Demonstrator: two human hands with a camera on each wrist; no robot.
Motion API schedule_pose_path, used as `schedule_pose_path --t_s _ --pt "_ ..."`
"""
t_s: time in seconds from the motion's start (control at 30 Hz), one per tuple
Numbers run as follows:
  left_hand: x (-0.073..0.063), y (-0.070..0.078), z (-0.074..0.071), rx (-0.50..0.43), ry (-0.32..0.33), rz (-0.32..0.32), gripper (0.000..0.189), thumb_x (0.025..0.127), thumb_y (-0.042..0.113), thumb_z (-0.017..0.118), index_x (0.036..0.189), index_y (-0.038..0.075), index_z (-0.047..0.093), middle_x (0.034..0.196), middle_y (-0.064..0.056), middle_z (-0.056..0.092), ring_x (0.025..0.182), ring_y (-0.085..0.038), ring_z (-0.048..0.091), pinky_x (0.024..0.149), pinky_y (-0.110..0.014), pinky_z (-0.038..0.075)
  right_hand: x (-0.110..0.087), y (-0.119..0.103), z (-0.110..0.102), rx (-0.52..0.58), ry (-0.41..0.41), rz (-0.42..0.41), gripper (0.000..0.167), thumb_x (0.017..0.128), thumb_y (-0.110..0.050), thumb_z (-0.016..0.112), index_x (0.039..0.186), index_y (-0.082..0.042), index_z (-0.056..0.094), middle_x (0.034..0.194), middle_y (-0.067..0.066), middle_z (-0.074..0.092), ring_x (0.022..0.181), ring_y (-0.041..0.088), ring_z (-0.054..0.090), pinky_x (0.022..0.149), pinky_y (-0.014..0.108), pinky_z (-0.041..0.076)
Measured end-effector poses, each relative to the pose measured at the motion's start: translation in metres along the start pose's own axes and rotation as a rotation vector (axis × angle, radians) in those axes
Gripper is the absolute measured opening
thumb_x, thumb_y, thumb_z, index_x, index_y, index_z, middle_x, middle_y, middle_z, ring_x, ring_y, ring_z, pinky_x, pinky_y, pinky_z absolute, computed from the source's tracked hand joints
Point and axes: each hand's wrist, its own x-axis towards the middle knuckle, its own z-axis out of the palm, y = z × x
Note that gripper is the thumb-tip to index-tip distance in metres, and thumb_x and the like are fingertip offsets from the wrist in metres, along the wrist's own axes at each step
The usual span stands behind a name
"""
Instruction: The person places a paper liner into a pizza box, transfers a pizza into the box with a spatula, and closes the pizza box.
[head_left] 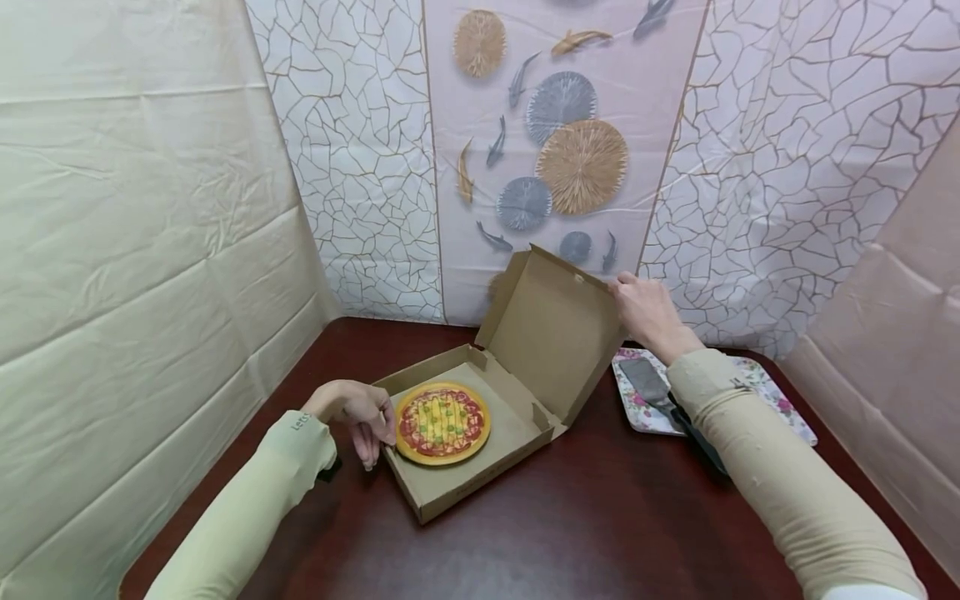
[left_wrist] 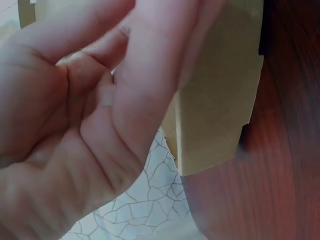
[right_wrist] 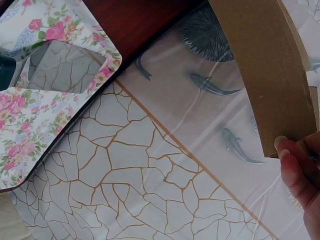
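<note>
A cardboard pizza box (head_left: pixel 517 408) stands on the table with its lid (head_left: pixel 564 329) raised and tilted back. Inside its base lies a round pizza (head_left: pixel 442 423) with a yellow and red top, near the left side. My left hand (head_left: pixel 358 417) grips the left edge of the base beside the pizza, fingers bent; in the left wrist view the hand hides much of the box's side wall (left_wrist: pixel 215 100). With thumb and fingers, my right hand (head_left: pixel 651 312) pinches the upper right corner of the lid, and in the right wrist view the fingertips (right_wrist: pixel 285 147) press the cardboard there.
To the right, a flowered tray (head_left: pixel 780 400) lies on the dark red table (head_left: pixel 555 533). A spatula (head_left: pixel 647 382) with a dark handle rests partly on the tray, under my right forearm. A patterned cloth wall (head_left: pixel 360 208) stands close behind the box.
</note>
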Motion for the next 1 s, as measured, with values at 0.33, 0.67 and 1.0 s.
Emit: schedule_pose_path --t_s 0.33,0.67,1.0 --pt "0.001 0.001 0.002 -0.002 -0.043 0.012 0.015 0.092 0.009 0.063 0.092 -0.003 0.070 0.082 -0.026 0.072 0.067 -0.028 0.073 0.066 -0.038 0.059 -0.001 -0.002 0.003 -0.003 0.017 0.014 0.009 0.075 0.007 0.055 0.079 0.001 0.060 0.073 0.015 0.057 0.054 0.041 0.056 0.048 0.051 0.046" --pt "0.007 0.016 0.013 -0.024 -0.196 0.040 0.015 0.092 0.013 0.063 0.093 -0.001 0.069 0.087 -0.026 0.072 0.075 -0.029 0.074 0.070 -0.039 0.059 0.009 -0.006 0.001 -0.005 0.055 -0.005 0.012 0.080 0.009 0.052 0.082 0.002 0.061 0.073 0.015 0.055 0.051 0.037 0.053 0.046 0.049 0.045" --pt "0.019 0.053 0.003 0.057 -0.231 0.093 0.026 0.095 0.010 0.058 0.112 -0.008 0.065 0.084 -0.022 0.073 0.070 -0.025 0.073 0.070 -0.038 0.059 0.017 -0.016 -0.001 -0.047 0.054 0.008 0.010 0.080 0.004 0.054 0.084 -0.001 0.062 0.077 0.013 0.056 0.049 0.038 0.054 0.044 0.049 0.045"
